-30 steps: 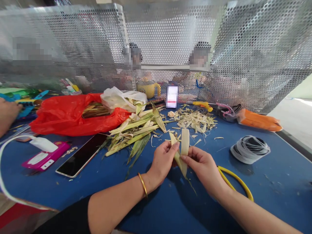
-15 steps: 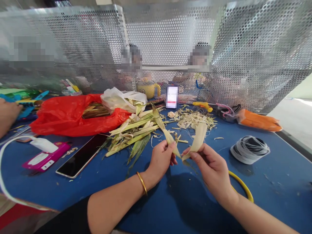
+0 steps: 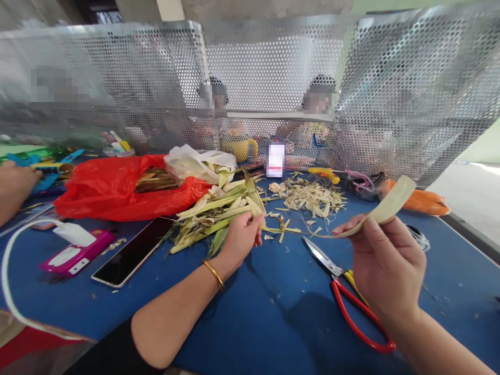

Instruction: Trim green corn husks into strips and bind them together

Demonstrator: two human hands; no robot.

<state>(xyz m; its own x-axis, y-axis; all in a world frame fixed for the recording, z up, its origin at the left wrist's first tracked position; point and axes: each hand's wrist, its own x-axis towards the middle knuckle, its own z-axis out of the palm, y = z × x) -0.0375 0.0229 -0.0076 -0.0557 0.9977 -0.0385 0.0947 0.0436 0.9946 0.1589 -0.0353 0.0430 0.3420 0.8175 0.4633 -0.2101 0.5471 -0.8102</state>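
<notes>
My left hand (image 3: pixel 242 233) is closed in a pinch on a pale dried corn husk (image 3: pixel 253 194), which stands up from the fingers with a darker tip. To the right, my right hand (image 3: pixel 385 263) grips a pale husk strip (image 3: pixel 395 199) between thumb and fingers; its wide end curls up and its thin tail points toward my left hand. Whether a thin strand still joins the two pieces I cannot tell. Scissors (image 3: pixel 326 259) with red and yellow handles lie below and left of my right hand, which partly covers them. Beside my left hand lies a pile of husks (image 3: pixel 211 213).
Husk scraps (image 3: pixel 312 195) lie farther back. At left are a red plastic bag (image 3: pixel 105 190), a dark phone (image 3: pixel 130 252) and a magenta power strip (image 3: pixel 84 255) with a white cable. A perforated metal screen (image 3: pixel 269 62) stands behind the blue table (image 3: pixel 250 323). Another person's hand (image 3: pixel 15 185) is at far left.
My hands have drawn apart: the left slightly left, the right far to the right and up with the husk strip. The scissors now show more fully, while my right hand mostly hides the string spool.
</notes>
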